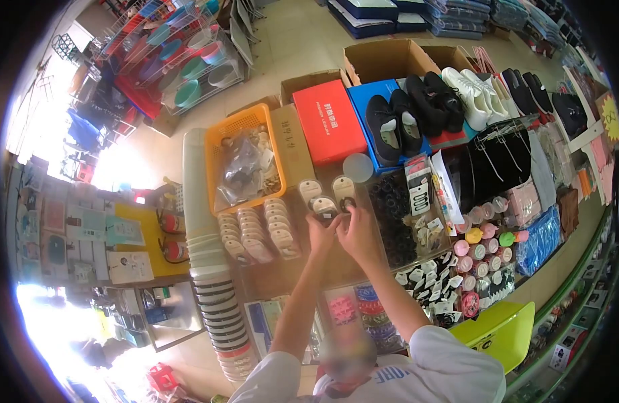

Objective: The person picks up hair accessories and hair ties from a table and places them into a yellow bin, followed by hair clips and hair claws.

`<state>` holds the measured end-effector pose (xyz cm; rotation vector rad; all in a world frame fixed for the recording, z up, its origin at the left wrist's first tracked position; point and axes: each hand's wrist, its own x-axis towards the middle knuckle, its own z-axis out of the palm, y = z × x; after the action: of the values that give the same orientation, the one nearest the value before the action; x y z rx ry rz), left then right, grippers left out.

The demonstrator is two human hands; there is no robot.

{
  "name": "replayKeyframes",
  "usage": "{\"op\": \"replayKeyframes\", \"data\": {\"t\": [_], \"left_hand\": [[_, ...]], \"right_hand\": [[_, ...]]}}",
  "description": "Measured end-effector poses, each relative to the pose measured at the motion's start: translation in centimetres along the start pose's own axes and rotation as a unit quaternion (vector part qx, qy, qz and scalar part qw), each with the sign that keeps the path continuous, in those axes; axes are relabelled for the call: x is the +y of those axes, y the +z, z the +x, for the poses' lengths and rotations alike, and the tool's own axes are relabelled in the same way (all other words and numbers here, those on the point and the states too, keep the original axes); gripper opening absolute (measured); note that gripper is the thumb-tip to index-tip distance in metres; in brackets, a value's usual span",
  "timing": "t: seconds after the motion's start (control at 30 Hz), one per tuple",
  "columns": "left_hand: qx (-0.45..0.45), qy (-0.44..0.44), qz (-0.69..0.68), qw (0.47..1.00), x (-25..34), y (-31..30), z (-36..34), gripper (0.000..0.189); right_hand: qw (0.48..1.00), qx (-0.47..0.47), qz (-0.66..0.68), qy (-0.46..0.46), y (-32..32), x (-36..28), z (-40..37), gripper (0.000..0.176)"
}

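My left hand (321,235) is closed on a small cream card (320,203) with a dark piece at its lower end. Close beside it, my right hand (356,234) has its fingers pinched together over the low end of a second card (342,188), where a dark band-like piece shows; what exactly they grip is hidden. Another cream card (309,189) lies just beyond the left hand. To the left, overlapping rows of similar cards (280,228) lie in the brown display tray (269,277). Dark ring-shaped pieces (393,225) fill the compartment on the right.
Beyond the tray stand an orange basket (212,168) of bagged goods, a red shoebox (328,124) and black shoes (383,131). Stacked pale tubs (215,295) border the left side. A round clear lid (358,168) lies ahead; a yellow-green bin (517,336) stands near right.
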<state>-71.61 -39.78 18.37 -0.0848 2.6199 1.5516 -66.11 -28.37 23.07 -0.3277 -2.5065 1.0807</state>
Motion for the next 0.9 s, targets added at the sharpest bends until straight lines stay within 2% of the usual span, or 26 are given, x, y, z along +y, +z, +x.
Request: {"op": "replayKeyframes", "data": {"t": [0.03,0.13,0.2,0.23,0.3,0.33,0.4,0.43,0.53,0.63,0.73,0.9], "left_hand": [[-0.014,-0.008,-0.022,1.000,-0.3,0.0,0.1,0.085],[-0.046,-0.023,-0.066,0.997,-0.4,-0.6,0.2,0.081],[-0.059,-0.014,-0.064,0.996,0.0,-1.2,0.0,0.077],[-0.053,0.005,-0.056,0.997,-1.8,-0.7,0.5,0.075],[-0.043,0.040,-0.042,0.997,-5.1,0.3,1.3,0.071],[-0.045,0.015,-0.068,0.997,-4.7,0.1,1.2,0.069],[-0.048,-0.035,-0.121,0.991,-3.2,-0.3,0.9,0.065],[-0.049,-0.053,-0.099,0.992,-1.7,-0.8,0.4,0.061],[-0.037,-0.041,-0.102,0.993,-1.2,-0.7,0.4,0.058],[-0.042,-0.039,-0.106,0.993,-1.7,-0.5,0.3,0.055],[-0.047,-0.034,-0.094,0.994,-2.3,-0.4,0.5,0.053],[-0.054,-0.027,-0.104,0.993,-2.9,-0.4,0.6,0.050]], "right_hand": [[1.000,0.000,-0.013,-0.022,-0.4,-0.6,-0.2,0.046],[0.994,-0.084,0.029,0.059,-0.7,-1.1,-0.3,0.046],[0.981,-0.121,0.123,0.088,0.3,0.1,-0.3,0.042],[0.971,-0.138,0.169,0.102,1.2,1.2,-0.3,0.040],[0.972,-0.102,0.185,0.107,2.9,3.5,-0.8,0.037],[0.972,-0.085,0.192,0.109,3.0,3.9,-0.9,0.035],[0.984,-0.048,0.149,0.083,2.7,4.8,-0.6,0.035],[0.989,-0.028,0.127,0.071,2.5,4.8,-0.3,0.035],[0.991,-0.048,0.065,0.106,2.1,4.6,0.6,0.038],[0.998,-0.002,0.013,0.068,2.8,4.3,1.2,0.044],[0.997,0.017,-0.035,0.070,3.3,4.4,1.6,0.046],[0.996,0.031,-0.048,0.061,3.2,4.0,1.7,0.056]]}}
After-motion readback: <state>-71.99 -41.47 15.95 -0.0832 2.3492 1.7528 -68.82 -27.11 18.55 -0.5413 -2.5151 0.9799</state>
